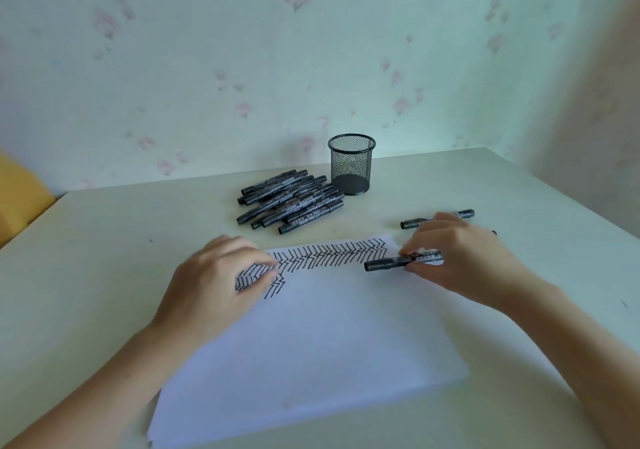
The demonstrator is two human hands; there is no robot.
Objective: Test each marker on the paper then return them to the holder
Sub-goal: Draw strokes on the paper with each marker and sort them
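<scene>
Pale wallpaper [242,50] with faded pink blossoms backs a smooth off-white bench [104,227], and a yellow shape [17,195] peeks in at the far left edge. Centre back stands the holder [352,164], a round black wire-mesh cup, upright, with nothing showing inside through the mesh. Just left of it, touching or nearly so, lies a loose heap of markers [289,202], slim dark-grey barrels with pale printed labels, all lying roughly the same slanted way. Off to the right, one more capped marker [415,222] lies flat on the bench, its middle hidden behind the right hand.

Nearer the camera, a white sheet of paper [311,344] lies angled across the bench, its far strip covered in rows of black zigzag strokes [329,254].

The left hand [221,286] rests on the paper's far left corner, fingers loosely curled down onto the sheet, covering part of the strokes and gripping nothing. The right hand [460,258] hovers over the paper's far right corner, thumb and fingers [408,251] pinching the held marker [398,262] around its labelled barrel. That marker lies almost level, its dark capped end pointing left over the strokes, well apart from the left hand.
</scene>
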